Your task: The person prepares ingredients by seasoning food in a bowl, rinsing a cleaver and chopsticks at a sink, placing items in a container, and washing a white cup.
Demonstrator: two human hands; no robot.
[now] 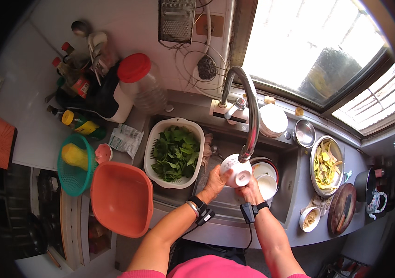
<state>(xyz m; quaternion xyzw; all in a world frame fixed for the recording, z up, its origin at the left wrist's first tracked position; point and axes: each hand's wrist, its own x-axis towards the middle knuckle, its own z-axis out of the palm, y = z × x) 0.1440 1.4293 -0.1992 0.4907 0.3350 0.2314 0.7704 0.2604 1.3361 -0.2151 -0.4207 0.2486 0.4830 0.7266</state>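
A white bowl [235, 170] is tilted under the spout of the curved metal faucet [252, 118], its foot facing up towards me. My left hand [215, 182] grips the bowl's left side. At its lower right edge, my right hand [249, 189] touches the bowl, with part of its fingers hidden behind it. Whether water is running I cannot tell. Below and to the right, another white bowl [266, 186] and a plate [264, 169] lie in the metal sink [286, 187]. Green leaves [175, 153] fill a white plastic basket [200, 139] over the sink's left part.
An orange basin [121, 198] and a green colander [74, 184] stand at the left. Stacked white plates [273, 121] sit behind the sink. On the right counter are a bowl of peelings [326, 165], a small bowl of food [309, 219] and a round board [336, 208] bearing a knife.
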